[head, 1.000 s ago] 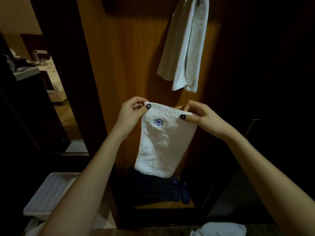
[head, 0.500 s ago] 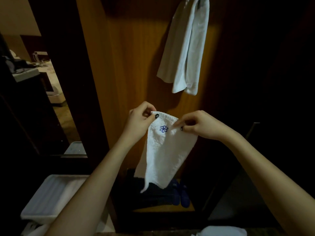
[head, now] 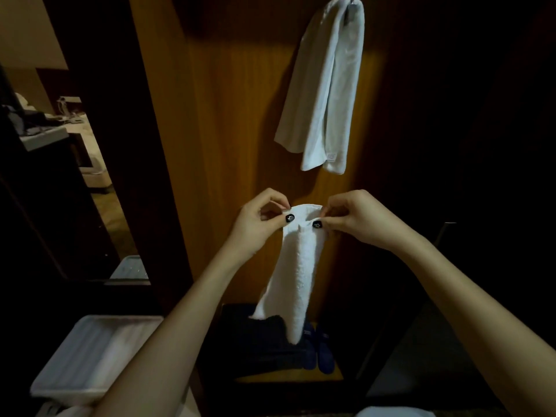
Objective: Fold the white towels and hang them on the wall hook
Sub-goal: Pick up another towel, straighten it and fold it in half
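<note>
Towel [head: 298, 272] is up in the air, folded lengthwise into a narrow strip and hanging straight down from both grips. The left grip [head: 258, 219] pinches the top edge on its side between thumb and curled fingers. The right grip [head: 358, 218] does the same on the other side. So both are clamped on the one towel, with just a small bit of top edge showing between them. Thumbnails are painted black, fwiw. A thick fold runs down the middle right below the two grips. The bottom tip dangles well below them, in front of a dark cloth [head: 264, 335] and a pair of blue slippers [head: 323, 353] sitting on a low shelf [head: 285, 377].

Above the grips, a second towel [head: 328, 94] hangs doubled over a hook [head: 352, 4] at the top of the view. It lies flat against the wood panel [head: 228, 115] behind both grips. It's well apart from the held one, not touching.

Down and left of the left grip, partly under that forearm, there's a white bin [head: 90, 356]. Way off to the left of that grip, a bed [head: 87, 145] with light sheets shows in a dim room. At the very bottom edge, below the right grip's forearm, some white fabric [head: 391, 412] pokes in; can't tell what it is.
</note>
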`<state>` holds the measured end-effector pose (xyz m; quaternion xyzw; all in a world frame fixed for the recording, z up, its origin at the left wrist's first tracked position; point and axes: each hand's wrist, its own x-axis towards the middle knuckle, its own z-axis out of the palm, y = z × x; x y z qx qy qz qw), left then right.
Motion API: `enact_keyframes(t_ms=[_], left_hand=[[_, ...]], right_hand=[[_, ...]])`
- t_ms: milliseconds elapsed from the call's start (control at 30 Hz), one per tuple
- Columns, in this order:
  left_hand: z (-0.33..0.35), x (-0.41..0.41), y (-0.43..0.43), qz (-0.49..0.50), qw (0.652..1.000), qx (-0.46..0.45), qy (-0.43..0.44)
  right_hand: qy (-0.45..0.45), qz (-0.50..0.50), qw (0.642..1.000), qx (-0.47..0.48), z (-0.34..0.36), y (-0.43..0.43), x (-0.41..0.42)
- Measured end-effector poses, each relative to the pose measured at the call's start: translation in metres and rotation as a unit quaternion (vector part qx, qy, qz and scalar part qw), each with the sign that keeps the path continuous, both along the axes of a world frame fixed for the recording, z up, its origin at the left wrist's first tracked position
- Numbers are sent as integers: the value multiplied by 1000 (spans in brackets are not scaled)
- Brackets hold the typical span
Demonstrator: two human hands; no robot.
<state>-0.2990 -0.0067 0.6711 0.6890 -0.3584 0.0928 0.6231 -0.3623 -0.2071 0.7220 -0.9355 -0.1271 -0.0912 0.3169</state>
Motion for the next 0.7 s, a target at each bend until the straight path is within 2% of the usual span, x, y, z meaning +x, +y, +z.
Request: enact_keyframes(t_ms=[100, 200, 367, 567, 700], left_hand=[[3, -2, -1, -15, 1000, 20, 12], [7, -7, -1, -18, 999, 28, 34], [14, -12, -4, -44, 997, 3, 57], [19, -9, -4, 12, 999, 45, 24], [22, -3, 5, 35, 997, 76, -1]], right_hand=[[-76, -5, 997, -23, 0, 0, 0], [-101, -16, 995, -20, 3, 1, 1], [-107, -26, 994, -21, 3, 5, 0], [-111, -32, 993, -15, 1, 12, -2], [-54, 1, 998, -33, 0, 10, -5]])
